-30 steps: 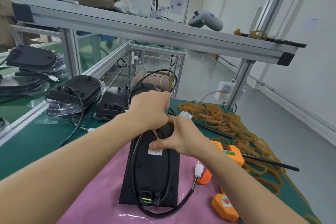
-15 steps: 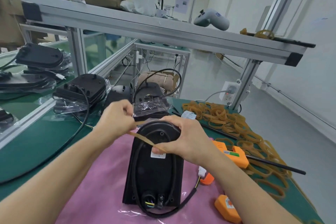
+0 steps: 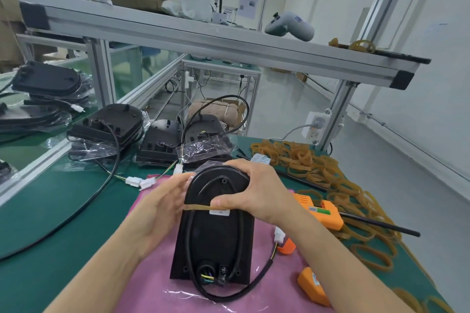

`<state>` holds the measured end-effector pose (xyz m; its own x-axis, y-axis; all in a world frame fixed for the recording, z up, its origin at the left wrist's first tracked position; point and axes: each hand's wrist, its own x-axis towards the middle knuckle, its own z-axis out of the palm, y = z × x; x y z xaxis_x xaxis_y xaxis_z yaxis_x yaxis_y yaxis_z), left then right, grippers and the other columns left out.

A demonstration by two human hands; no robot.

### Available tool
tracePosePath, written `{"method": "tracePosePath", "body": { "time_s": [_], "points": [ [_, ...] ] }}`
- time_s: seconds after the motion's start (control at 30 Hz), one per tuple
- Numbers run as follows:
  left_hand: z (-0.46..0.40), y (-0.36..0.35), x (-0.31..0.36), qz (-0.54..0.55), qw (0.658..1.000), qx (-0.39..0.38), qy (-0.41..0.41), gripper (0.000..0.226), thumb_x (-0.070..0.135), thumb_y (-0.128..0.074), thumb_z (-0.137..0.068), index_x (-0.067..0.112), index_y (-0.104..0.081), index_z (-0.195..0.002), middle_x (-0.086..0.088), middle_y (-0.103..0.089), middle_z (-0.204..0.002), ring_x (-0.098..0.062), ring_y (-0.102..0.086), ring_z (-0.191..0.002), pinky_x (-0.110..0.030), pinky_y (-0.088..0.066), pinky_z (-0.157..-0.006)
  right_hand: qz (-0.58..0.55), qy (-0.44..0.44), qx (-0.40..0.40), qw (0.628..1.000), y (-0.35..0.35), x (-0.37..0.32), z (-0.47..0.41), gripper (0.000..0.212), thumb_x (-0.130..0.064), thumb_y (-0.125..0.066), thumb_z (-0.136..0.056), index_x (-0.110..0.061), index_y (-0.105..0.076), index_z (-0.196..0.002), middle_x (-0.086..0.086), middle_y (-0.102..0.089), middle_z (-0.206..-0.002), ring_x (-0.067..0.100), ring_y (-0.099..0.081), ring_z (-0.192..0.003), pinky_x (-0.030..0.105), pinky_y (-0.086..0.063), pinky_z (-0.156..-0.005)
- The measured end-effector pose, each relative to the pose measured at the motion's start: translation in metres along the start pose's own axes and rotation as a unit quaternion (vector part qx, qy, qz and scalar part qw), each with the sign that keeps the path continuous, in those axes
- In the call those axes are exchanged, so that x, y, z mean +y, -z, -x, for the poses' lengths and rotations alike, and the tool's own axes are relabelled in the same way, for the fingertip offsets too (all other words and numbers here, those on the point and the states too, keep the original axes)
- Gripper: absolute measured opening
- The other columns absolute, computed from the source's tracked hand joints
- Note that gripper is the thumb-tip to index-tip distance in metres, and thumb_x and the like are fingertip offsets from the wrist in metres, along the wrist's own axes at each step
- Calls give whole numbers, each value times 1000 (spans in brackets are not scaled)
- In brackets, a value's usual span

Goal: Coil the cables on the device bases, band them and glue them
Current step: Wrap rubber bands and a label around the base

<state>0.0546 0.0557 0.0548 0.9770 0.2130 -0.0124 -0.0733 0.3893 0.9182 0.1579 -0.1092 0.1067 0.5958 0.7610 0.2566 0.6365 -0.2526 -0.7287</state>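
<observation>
A black device base (image 3: 215, 239) lies on a pink foam sheet (image 3: 150, 287) in front of me, its black cable (image 3: 239, 226) coiled in an oval on its top face. A tan rubber band (image 3: 197, 207) stretches across the base near its rounded far end. My left hand (image 3: 162, 203) grips the base's left edge, with the band running to its fingers. My right hand (image 3: 256, 190) curls over the rounded far end, its thumb pressing the band onto the base by a white label (image 3: 220, 212). The cable's white connector (image 3: 279, 235) hangs at the right.
A heap of rubber bands (image 3: 312, 165) covers the green mat at the right. An orange glue gun (image 3: 323, 213) and black rod (image 3: 376, 223) lie right of the base. More black bases (image 3: 109, 124) with loose cables sit behind. An aluminium shelf (image 3: 203, 40) runs overhead.
The band was stretched in the air between both hands; it now lies pulled across the base's far end. My left hand moved to the left edge, my right over the top.
</observation>
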Motion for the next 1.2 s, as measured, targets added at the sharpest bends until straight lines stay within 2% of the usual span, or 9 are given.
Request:
{"method": "tracePosePath", "body": {
  "time_s": [0.07, 0.2, 0.27, 0.33, 0.43, 0.57, 0.77, 1.03, 1.2],
  "points": [
    [4, -7, -7, -55, 997, -46, -31, 44, 21, -74, -69, 23, -71, -112, -12, -70, -115, -20, -70, -99, -27, -55, -80, 4, -14, 5, 1000, -1, 2, -2, 59, -28, -90, -61, -25, -66, -115, -14, -71, -103, -3, -64, -94, 18, -50, -85],
    [2, -10, -25, -39, 998, 25, -43, 59, 4, -85, -48, 11, -70, -104, -15, -73, -94, -23, -71, -80, -28, -56, -65, -68, -53, 20, 996, -4, 12, 6, 74, -31, -83, -73, -24, -50, -138, -19, -59, -128, -5, -53, -118, 12, -40, -97],
    [0, -11, -28, 2, 998, 44, -41, 47, -2, -80, -50, 13, -74, -94, -17, -73, -89, -26, -71, -75, -31, -57, -61, -206, -54, 90, 973, 5, 19, 13, 54, -24, -72, -84, -20, -53, -135, -16, -65, -123, -4, -54, -119, 10, -42, -95],
    [-1, -9, -28, 18, 997, 70, -40, 40, -2, -77, -50, 14, -76, -86, -18, -73, -88, -27, -71, -73, -33, -58, -60, -238, -54, 153, 958, 18, 26, 18, 30, -11, -61, -92, -21, -64, -120, -10, -72, -110, -2, -61, -110, 10, -45, -88],
    [-2, -5, -29, 32, 996, 73, -27, 37, -1, -77, -49, 13, -76, -83, -19, -73, -88, -28, -71, -72, -34, -59, -60, -87, -26, 141, 986, 19, 34, 27, 27, 2, -63, -88, -20, -72, -102, -10, -71, -99, -3, -63, -97, 12, -44, -86],
    [-3, -7, -29, 26, 997, 68, -19, 45, 3, -84, -41, 15, -77, -84, -17, -73, -87, -28, -71, -72, -35, -59, -61, 31, 54, 134, 989, 8, 41, 33, 26, 0, -71, -83, -10, -74, -107, 1, -70, -100, 9, -62, -98, 24, -47, -92],
    [-6, -3, -30, 42, 997, 62, -1, 39, 2, -80, -48, 12, -75, -86, -22, -72, -92, -31, -71, -75, -41, -61, -69, 280, 258, 147, 913, 18, 33, 22, 7, -10, -72, -82, -6, -75, -87, 4, -67, -82, 22, -61, -75, 35, -54, -65],
    [-7, -2, -29, 29, 999, 34, 0, 54, 7, -85, -39, 13, -74, -92, -21, -71, -91, -32, -69, -75, -41, -60, -68, 346, 276, 85, 893, 23, 21, 14, 13, 5, -72, -66, -3, -62, -68, 9, -56, -68, 23, -53, -59, 31, -47, -50],
    [-8, -3, -32, 55, 998, 41, -8, 51, -1, -82, -39, 11, -75, -88, -24, -69, -87, -33, -69, -69, -44, -60, -67, 391, 301, 23, 870, 31, 25, 18, 10, 0, -51, -68, -2, -61, -66, 10, -53, -66, 26, -51, -59, 31, -42, -50]
  ]
}}
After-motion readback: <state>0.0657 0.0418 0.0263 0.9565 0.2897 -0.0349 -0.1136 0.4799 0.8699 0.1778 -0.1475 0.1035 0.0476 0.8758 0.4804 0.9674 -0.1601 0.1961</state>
